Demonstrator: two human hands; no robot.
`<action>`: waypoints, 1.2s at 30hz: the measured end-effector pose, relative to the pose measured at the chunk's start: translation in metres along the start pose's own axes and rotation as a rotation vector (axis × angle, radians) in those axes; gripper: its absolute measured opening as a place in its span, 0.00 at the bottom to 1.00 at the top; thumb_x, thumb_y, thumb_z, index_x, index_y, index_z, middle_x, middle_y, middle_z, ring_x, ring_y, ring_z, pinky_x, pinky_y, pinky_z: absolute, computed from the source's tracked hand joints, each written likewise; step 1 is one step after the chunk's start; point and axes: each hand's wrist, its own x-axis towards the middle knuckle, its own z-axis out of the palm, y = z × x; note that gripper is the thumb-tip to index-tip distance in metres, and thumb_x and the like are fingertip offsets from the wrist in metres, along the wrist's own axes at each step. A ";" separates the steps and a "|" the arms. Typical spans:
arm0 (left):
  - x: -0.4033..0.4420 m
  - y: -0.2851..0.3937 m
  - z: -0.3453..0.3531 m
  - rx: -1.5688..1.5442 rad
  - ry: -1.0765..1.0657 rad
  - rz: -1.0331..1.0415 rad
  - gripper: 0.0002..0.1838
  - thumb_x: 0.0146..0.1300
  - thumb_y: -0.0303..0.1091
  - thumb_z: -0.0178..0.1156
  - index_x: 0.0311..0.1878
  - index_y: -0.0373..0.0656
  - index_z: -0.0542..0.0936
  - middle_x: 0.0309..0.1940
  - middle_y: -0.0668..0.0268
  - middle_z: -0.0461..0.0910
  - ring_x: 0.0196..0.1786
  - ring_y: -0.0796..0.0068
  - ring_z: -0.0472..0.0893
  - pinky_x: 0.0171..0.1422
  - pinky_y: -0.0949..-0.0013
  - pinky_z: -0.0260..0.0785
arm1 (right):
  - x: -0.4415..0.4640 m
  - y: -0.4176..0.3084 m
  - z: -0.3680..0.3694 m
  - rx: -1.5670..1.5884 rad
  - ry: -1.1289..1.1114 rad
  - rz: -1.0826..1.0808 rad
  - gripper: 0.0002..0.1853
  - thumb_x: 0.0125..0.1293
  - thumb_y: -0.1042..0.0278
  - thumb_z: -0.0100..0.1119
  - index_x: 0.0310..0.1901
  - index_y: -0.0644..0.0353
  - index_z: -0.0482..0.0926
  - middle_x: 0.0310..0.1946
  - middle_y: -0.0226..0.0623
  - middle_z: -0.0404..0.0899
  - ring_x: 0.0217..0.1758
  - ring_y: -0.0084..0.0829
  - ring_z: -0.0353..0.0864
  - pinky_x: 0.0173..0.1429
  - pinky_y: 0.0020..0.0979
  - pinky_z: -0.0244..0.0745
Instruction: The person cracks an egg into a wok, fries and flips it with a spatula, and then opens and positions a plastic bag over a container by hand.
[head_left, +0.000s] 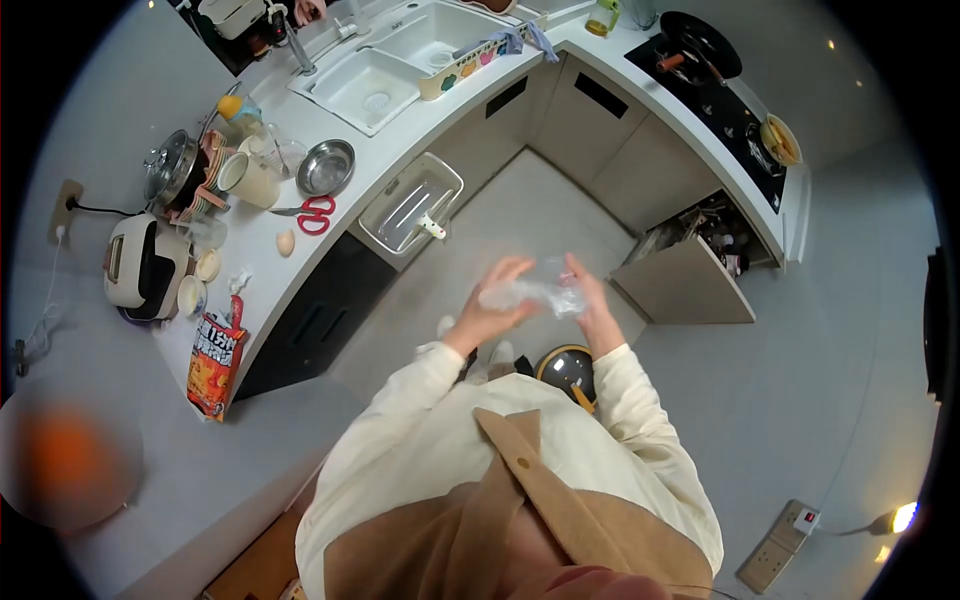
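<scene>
Over the floor in front of my body, my left hand (489, 308) and my right hand (597, 308) hold crumpled clear plastic (548, 294) between them. Motion blur softens the plastic and the fingertips, and I cannot make out whether it is a bag, a glove or wrap. The left hand's fingers are closed on its left end. Thumb and fingers of the right hand grip the other end. On the counter to the left lie an egg (286, 243), red-handled scissors (316, 215), a metal bowl (326, 168) and an orange snack packet (215, 365).
A white bin (372, 228) hangs on the cabinet front below the sink (345, 88). A cabinet door (690, 288) stands ajar at the right. A round pan lid (566, 368) is near my feet. The stove (700, 105) carries a black pan (702, 45).
</scene>
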 end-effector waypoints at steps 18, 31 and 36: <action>0.124 -0.021 -0.089 -0.890 -0.158 -0.188 0.30 0.45 0.15 0.49 0.57 0.32 0.65 0.52 0.52 0.72 0.56 0.59 0.73 0.64 0.62 0.64 | 0.006 -0.076 0.002 -0.624 -0.064 -0.379 0.19 0.57 0.49 0.62 0.37 0.60 0.78 0.20 0.26 0.74 0.26 0.20 0.75 0.36 0.23 0.70; 0.076 -0.059 0.011 -0.800 -0.228 -0.632 0.13 0.63 0.41 0.56 0.44 0.43 0.76 0.34 0.70 0.76 0.36 0.82 0.75 0.37 0.75 0.66 | 0.017 -0.072 0.047 -0.327 0.066 -0.354 0.24 0.62 0.38 0.51 0.21 0.51 0.70 0.15 0.20 0.63 0.15 0.16 0.59 0.18 0.25 0.54; 0.090 -0.047 -0.036 -0.497 0.049 -0.532 0.12 0.64 0.42 0.56 0.30 0.45 0.77 0.20 0.77 0.69 0.22 0.87 0.65 0.26 0.80 0.56 | 0.029 -0.121 -0.004 0.019 -0.035 -0.064 0.11 0.64 0.56 0.56 0.30 0.52 0.74 0.18 0.20 0.69 0.12 0.14 0.61 0.12 0.18 0.56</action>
